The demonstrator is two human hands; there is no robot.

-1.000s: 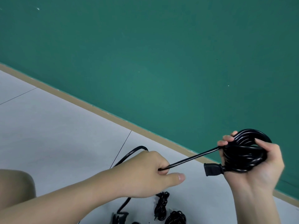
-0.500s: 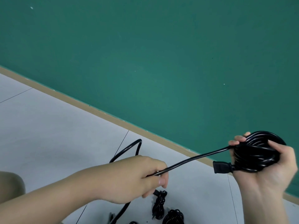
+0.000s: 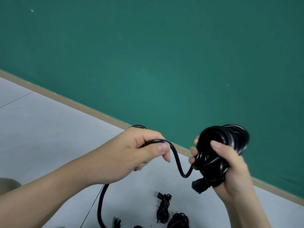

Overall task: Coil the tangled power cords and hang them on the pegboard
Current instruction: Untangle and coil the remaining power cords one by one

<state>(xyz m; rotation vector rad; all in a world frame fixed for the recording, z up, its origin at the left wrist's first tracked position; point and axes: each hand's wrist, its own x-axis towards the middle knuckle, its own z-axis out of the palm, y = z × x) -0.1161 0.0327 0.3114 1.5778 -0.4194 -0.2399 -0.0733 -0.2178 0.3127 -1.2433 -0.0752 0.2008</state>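
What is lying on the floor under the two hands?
Below the left hand and right hand, two small bundled cords lie on the grey floor. The frame's bottom edge cuts off more.

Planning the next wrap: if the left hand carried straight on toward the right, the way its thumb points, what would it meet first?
Probably the slack cord sagging beside the left hand, then the coil gripped by the right hand; depth is uncertain.

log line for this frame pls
step: coiling | right hand: holds black coil | left hand: feeds slack cord | floor: more bundled cords | pegboard: unseen
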